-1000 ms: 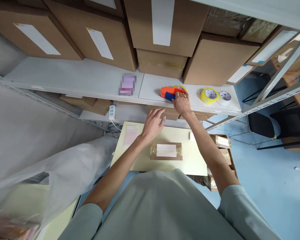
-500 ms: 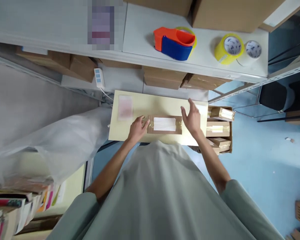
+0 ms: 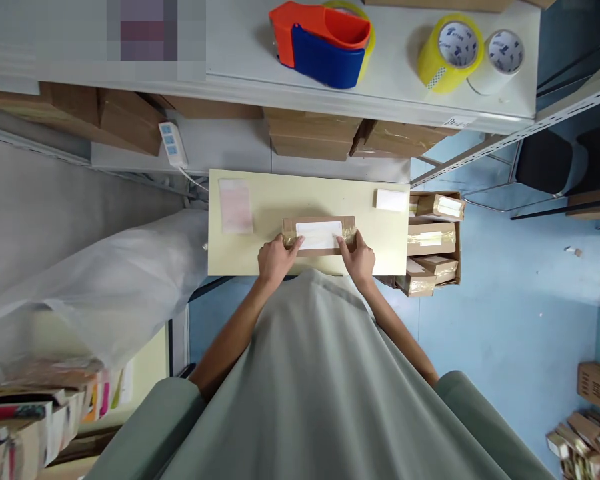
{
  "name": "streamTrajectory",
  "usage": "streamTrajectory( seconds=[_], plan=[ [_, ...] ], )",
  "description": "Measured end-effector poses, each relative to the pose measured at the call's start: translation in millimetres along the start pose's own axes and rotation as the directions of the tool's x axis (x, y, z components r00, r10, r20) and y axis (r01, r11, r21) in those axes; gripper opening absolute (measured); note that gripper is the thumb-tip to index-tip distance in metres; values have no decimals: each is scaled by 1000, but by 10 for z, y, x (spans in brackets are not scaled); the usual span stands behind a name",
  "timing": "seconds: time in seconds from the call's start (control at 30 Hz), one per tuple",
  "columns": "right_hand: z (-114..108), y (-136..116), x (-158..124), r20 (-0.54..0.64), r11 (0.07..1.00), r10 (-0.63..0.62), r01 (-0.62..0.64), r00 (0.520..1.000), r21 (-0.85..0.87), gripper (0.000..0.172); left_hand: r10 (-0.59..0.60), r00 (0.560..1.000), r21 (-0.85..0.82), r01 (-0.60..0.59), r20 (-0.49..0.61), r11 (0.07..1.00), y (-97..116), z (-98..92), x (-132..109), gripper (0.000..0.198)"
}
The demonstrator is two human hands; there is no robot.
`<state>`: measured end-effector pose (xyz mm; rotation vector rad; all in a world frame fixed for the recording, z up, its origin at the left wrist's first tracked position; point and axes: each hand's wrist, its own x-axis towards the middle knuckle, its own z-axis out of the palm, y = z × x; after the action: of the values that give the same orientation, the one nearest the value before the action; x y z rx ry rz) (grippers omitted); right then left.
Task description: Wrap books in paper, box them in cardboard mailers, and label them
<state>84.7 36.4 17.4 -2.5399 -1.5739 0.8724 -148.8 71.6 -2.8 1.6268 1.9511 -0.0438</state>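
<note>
A small cardboard box (image 3: 319, 252) with a white label (image 3: 319, 235) on top and shiny tape at both ends is at the front of the pale yellow table (image 3: 290, 193). My left hand (image 3: 277, 259) grips its left end, thumb lying on the label's edge. At the other end my right hand (image 3: 359, 259) holds it the same way, its thumb over the right side of the label. The fingers behind the box are partly hidden. Whether the box rests on the table or is slightly raised, I cannot tell.
On the table lie a pinkish sheet (image 3: 235, 207) and a white slip (image 3: 391, 200). A carton of taped boxes (image 3: 431, 237) stands to the right. The shelf above bears an orange and blue tape dispenser (image 3: 325, 50) and a yellow tape roll (image 3: 450, 53). A plastic bag (image 3: 145, 267) hangs at the left.
My right hand has come from beyond the box's right end and closed on it. My left hand has closed on the left end. The white slip at the right has come into sight.
</note>
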Motion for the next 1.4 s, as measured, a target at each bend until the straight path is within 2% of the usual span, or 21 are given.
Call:
streamTrajectory(
  seconds=[0.07,0.2,0.33,0.5,0.57,0.67,0.77,0.87,0.97,1.07,1.17,1.27,1.4],
  plan=[
    [27,71,38,-13,998,-9,10,1000,60,61,29,1000,-19,-29,5,999,-48,1,28,50],
    [43,227,102,-35,962,-25,34,999,271,65,84,996,-93,-80,40,992,-167,-39,73,48],
    [-29,261,72,-29,931,-18,27,999,365,65,122,988,-132,-109,91,985,-306,-118,105,47],
    [-179,206,49,-154,860,-123,183,980,476,52,323,945,-292,-323,-49,900,-532,-246,240,32],
    [-185,198,89,-155,857,-126,186,980,480,50,341,937,-359,-344,-74,867,-618,-249,319,27],
    [-71,229,184,-81,862,-132,155,988,483,52,313,948,-452,-308,-65,837,-718,-144,415,22],
    [165,313,264,3,866,-151,131,989,483,49,244,969,-509,-224,-28,831,-796,69,452,37],
    [418,420,281,79,887,-171,118,982,446,43,160,985,-499,-106,67,860,-882,297,432,45],
    [572,507,272,185,912,-173,87,967,400,38,136,975,-465,-40,176,885,-977,440,411,43],
    [588,542,346,236,929,-133,38,963,367,34,116,968,-445,-6,221,896,-1035,456,472,40],
    [526,518,557,172,927,-106,35,979,373,36,68,990,-453,-3,126,891,-1015,385,650,44],
    [488,451,823,106,891,-98,40,990,452,39,62,996,-527,-21,61,850,-912,312,888,52],
    [528,361,1036,103,825,-120,42,987,563,35,17,995,-636,51,100,770,-726,293,1108,61]
  ],
)
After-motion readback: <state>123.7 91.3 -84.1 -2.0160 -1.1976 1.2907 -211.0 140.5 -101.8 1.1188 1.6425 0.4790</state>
